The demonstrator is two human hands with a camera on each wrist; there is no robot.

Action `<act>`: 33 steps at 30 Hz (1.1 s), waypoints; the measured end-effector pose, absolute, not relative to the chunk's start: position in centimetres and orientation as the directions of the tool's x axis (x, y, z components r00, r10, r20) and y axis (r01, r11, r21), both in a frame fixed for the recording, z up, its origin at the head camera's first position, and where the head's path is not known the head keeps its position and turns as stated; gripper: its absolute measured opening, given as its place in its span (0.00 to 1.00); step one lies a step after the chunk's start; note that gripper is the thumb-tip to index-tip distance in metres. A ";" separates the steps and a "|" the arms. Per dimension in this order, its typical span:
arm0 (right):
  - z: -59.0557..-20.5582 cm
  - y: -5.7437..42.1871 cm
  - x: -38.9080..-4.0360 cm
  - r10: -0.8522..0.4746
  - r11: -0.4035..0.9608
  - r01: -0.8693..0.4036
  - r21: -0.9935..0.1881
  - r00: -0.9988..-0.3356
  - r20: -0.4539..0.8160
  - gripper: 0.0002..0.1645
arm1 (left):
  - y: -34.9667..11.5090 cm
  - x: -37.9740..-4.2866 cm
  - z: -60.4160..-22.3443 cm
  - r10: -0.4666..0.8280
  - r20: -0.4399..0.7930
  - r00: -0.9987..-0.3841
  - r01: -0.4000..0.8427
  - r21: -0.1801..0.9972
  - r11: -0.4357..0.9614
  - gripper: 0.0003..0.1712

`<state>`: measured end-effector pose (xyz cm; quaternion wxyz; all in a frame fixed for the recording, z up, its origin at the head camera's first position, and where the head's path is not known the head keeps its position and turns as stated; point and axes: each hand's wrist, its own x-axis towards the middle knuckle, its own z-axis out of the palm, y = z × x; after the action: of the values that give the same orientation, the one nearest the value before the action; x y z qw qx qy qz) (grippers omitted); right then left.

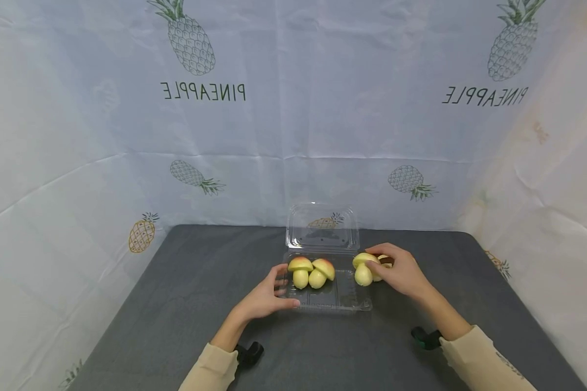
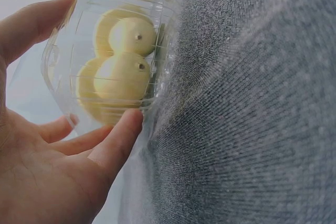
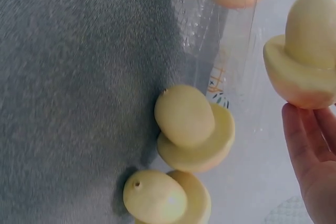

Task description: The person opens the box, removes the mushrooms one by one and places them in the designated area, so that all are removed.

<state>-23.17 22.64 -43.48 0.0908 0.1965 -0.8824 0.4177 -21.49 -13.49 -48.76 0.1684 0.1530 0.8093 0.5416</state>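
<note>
an open clear box contains two yellow mushrooms, a third mushroom held at its right edge

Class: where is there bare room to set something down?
Bare: the grey table left of the left hand, right of the right hand, and in front of the clear container; inside, right of its two mushroom shapes. Crowded: the container's right side, with the held mushroom and two loose mushrooms.

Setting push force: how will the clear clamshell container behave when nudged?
The clear clamshell container would probably flex, as its walls look thin. It may drag more on its left half, where two mushroom-shaped pieces sit. The raised lid could wobble, looking similarly thin.
</note>
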 end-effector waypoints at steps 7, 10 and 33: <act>-43.3 23.6 -23.0 -0.275 0.597 -0.448 -0.666 -0.894 0.354 0.18 | -13.6 -21.6 -48.8 0.424 -0.106 -0.899 0.063 0.929 0.364 0.57; -43.2 24.1 -22.7 -0.272 0.601 -0.449 -0.661 -0.893 0.359 0.17 | -13.6 -21.6 -48.9 0.423 -0.106 -0.900 0.062 0.928 0.366 0.57; -42.5 28.4 -21.4 -0.203 0.656 -0.453 -0.604 -0.876 0.436 0.17 | -13.6 -21.6 -49.0 0.422 -0.107 -0.900 0.063 0.927 0.369 0.57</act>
<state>-21.38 28.40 -42.49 0.1677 0.1834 -0.8944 0.3718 -21.62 -13.59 -48.96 0.1660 0.1495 0.8105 0.5414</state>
